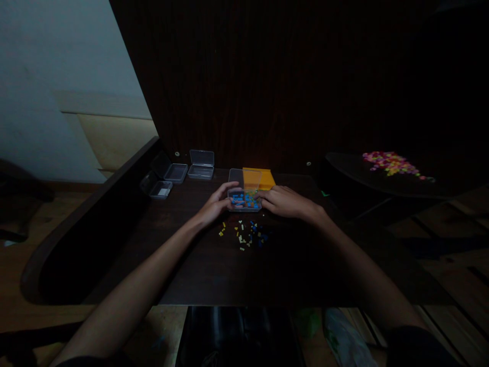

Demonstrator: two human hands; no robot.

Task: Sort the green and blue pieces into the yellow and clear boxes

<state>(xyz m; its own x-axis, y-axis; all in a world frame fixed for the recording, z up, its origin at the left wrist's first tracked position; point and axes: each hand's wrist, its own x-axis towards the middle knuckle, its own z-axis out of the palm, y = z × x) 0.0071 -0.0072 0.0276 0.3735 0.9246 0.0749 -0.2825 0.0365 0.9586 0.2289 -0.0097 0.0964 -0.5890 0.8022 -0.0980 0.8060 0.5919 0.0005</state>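
A clear plastic box [244,208] with its lid raised stands on the dark desk and contains small blue, orange and green building bricks [237,198]. My left hand [216,206] grips the box by its left end, thumb in front and fingers behind. At the right end, my right hand [284,201] has its curled fingers at the bricks inside the box; its fingertips are partly hidden, and I cannot make out what is in them. Loose yellow, cream and blue bricks [241,238] lie scattered on the desk in front of the box.
Behind the box lies an orange-yellow flat piece [267,178]. Clear boxes with raised lids, one an open box [201,172], stand at the back left. A pile of pink and yellow pieces [393,164] rests on a dark surface at right. A raised side panel [95,214] borders the desk's left.
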